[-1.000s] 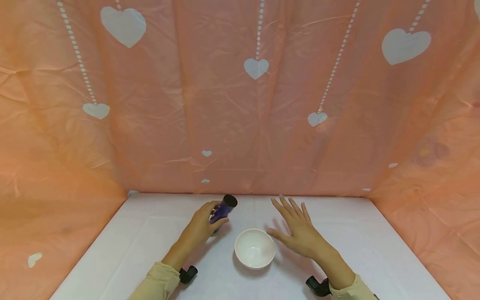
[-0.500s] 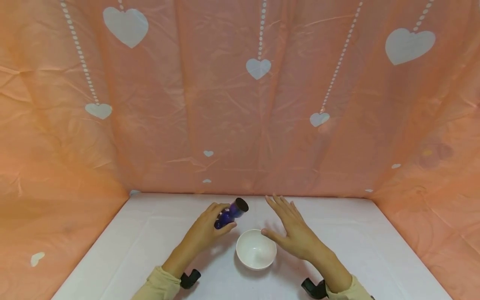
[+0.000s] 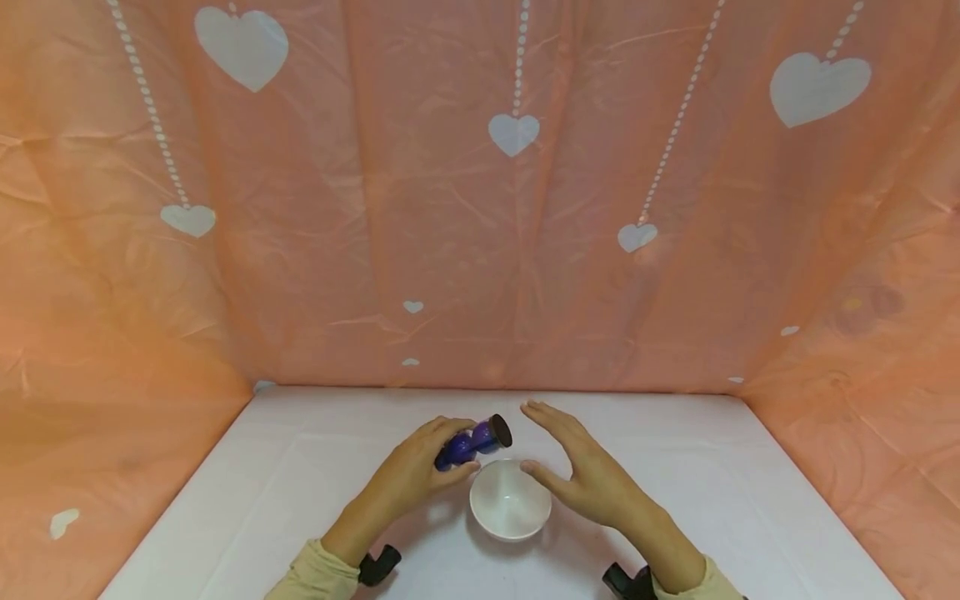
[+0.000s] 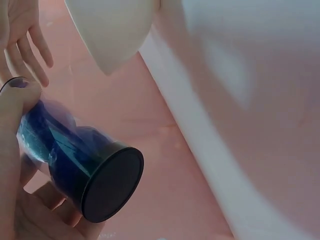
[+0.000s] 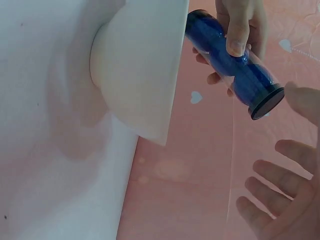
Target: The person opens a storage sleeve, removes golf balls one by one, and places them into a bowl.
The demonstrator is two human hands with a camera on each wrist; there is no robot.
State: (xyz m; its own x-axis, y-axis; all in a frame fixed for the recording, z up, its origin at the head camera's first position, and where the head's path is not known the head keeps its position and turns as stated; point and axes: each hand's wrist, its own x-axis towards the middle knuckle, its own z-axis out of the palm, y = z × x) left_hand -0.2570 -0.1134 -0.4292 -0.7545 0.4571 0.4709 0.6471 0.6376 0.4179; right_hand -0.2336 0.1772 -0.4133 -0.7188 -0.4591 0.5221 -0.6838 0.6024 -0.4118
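Observation:
My left hand point(image 3: 422, 462) grips a blue hourglass point(image 3: 461, 450) in a clear tube with dark end caps. It is tilted, its free end pointing right, above the left back rim of a white bowl point(image 3: 509, 512). In the left wrist view the dark cap point(image 4: 113, 184) faces the camera, with fingers behind the tube. The right wrist view shows the left thumb point(image 5: 238, 37) laid along the hourglass point(image 5: 232, 65). My right hand point(image 3: 588, 475) is held over the bowl's right side with fingers extended, holding nothing; its thumb overlaps the bowl's back rim in the head view.
The bowl stands on a white-covered table point(image 3: 300, 500). An orange curtain point(image 3: 450, 250) with white hearts rises behind the table and along both sides. A black camera mount sits at each wrist, the left mount point(image 3: 380, 565) and the right mount point(image 3: 628, 581).
My left hand has carried the hourglass to the right and closer to the bowl, tipping it from nearly upright toward horizontal. The right hand has shifted slightly left, its fingers closer together.

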